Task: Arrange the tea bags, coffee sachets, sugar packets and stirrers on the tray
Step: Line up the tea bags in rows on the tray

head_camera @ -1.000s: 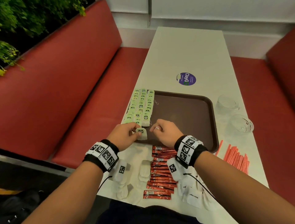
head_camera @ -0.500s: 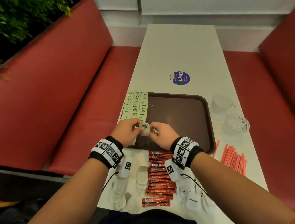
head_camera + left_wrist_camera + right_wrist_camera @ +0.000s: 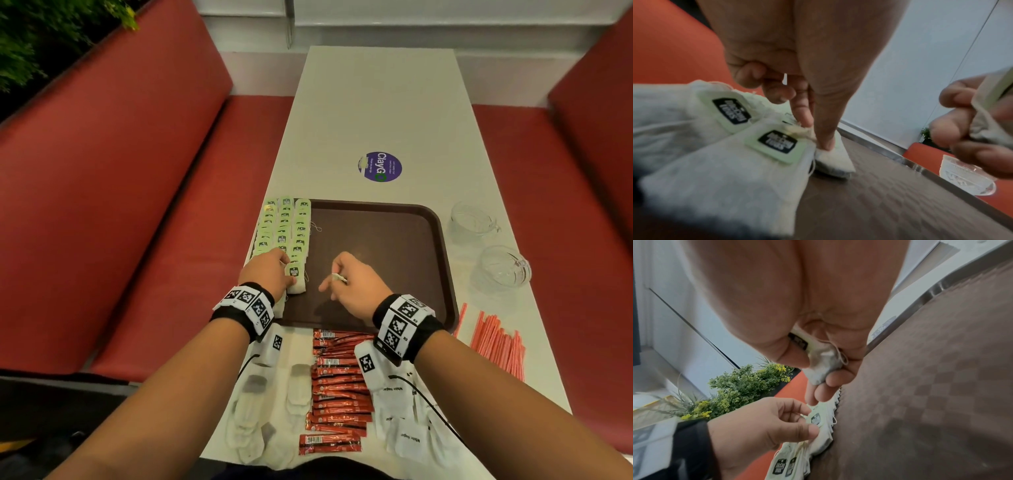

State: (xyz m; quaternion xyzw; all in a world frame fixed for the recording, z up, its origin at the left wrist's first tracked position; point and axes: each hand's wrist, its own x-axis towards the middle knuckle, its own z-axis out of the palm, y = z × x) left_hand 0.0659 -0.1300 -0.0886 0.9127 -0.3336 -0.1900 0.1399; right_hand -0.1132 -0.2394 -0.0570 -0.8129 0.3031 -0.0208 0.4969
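Note:
A brown tray [image 3: 380, 240] lies mid-table, with several green-tagged tea bags [image 3: 284, 226] in rows along its left side. My left hand [image 3: 287, 270] pinches the nearest tea bag [image 3: 295, 281] at the near end of the right row, thumb and forefinger [image 3: 826, 139] down on it; the right wrist view shows that left hand [image 3: 807, 420] at the bag's tag [image 3: 816, 418]. Over the bare tray my right hand [image 3: 337, 277] holds a folded tea bag [image 3: 818, 360] in curled fingers. Red coffee sachets [image 3: 339, 387], white sugar packets [image 3: 407, 435] and red stirrers [image 3: 496, 342] lie on the table.
Loose tea bags [image 3: 253, 411] lie on the table near me, left of the sachets. Two clear glass cups [image 3: 474, 222] [image 3: 503, 270] stand right of the tray. A round purple sticker [image 3: 379, 167] is beyond it. Red benches flank the table.
The hands, together on one tea bag at the tray's near edge, have parted. My left hand now has a bag down at the row's end; my right hand has moved right.

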